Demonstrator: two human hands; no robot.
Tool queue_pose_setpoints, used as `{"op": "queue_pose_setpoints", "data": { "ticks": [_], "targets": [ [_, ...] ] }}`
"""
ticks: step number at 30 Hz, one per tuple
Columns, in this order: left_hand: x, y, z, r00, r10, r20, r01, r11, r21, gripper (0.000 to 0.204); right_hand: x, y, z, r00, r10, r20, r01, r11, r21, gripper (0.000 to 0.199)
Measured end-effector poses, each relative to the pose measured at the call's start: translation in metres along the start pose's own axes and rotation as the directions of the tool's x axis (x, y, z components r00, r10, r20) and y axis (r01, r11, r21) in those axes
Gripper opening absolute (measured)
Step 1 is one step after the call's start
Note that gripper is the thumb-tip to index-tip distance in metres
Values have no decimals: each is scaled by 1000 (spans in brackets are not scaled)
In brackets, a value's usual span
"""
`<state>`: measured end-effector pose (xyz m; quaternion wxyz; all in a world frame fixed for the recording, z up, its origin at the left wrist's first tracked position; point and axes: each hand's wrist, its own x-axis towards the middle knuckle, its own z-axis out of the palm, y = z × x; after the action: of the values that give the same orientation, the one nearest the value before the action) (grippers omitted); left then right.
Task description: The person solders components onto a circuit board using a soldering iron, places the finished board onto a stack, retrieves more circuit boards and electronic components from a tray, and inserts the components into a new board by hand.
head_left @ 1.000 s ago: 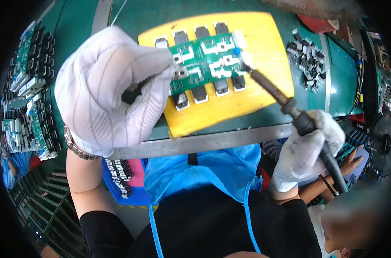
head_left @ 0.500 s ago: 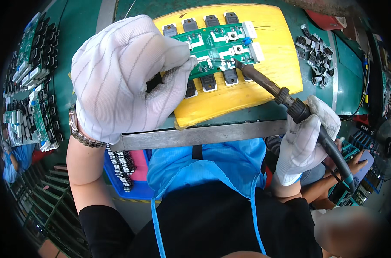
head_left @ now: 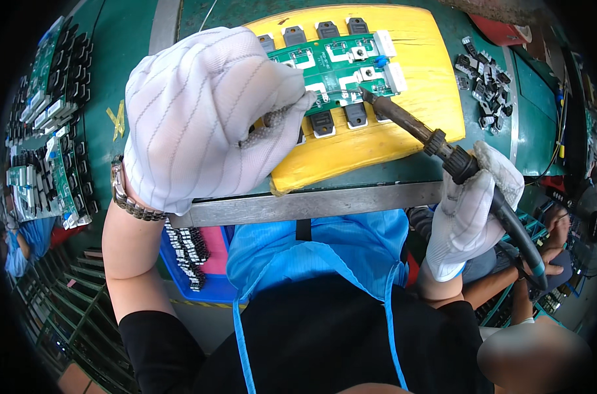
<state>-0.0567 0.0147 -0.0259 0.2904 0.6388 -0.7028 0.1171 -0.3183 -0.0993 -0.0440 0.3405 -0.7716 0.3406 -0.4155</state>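
A green circuit board [head_left: 325, 60] lies on a yellow padded block [head_left: 377, 141], with black flat components [head_left: 322, 123] standing out along its near and far edges. My gloved right hand [head_left: 472, 207] is closed round the grip of a soldering iron [head_left: 410, 121]. The iron's tip meets the board close to its near right part. Over the board's left end my gloved left hand [head_left: 213, 115] is pinched shut on a thin solder wire [head_left: 336, 91], which runs toward the tip. That hand hides the left part of the board.
Finished-looking boards [head_left: 62, 171] stand stacked at the left. A heap of small components [head_left: 487, 85] lies on the green bench at the right. Below the metal bench edge [head_left: 311, 205] is a blue bin [head_left: 213, 282] with more parts. Another person's hand [head_left: 554, 246] shows at the right.
My left hand has shifted slightly right in the picture, with board and iron shifting similarly. The iron's tip stays at about the same part of the board. The other person's hands have moved.
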Motion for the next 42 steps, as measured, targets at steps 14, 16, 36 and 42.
{"op": "queue_pose_setpoints", "data": {
  "ticks": [14, 16, 36, 42],
  "targets": [
    [1, -5, -7, 997, -52, -63, 48, 996, -73, 17, 1, -2, 0, 997, 19, -74, -12, 995, 103, 40],
    [4, -7, -6, 998, -35, -59, 31, 996, -78, 18, -4, 7, 2, 999, 0, -54, 5, 995, 95, 35],
    [2, -7, -8, 999, -7, -49, 6, 999, -33, 22, -4, -1, 7, 999, 50, -18, -48, 992, 115, 27],
    [3, -6, -7, 1000, -7, 0, 7, 999, -52, 23, -2, 16, 3, 987, -130, -91, 125, 990, -64, 38]
  ]
}}
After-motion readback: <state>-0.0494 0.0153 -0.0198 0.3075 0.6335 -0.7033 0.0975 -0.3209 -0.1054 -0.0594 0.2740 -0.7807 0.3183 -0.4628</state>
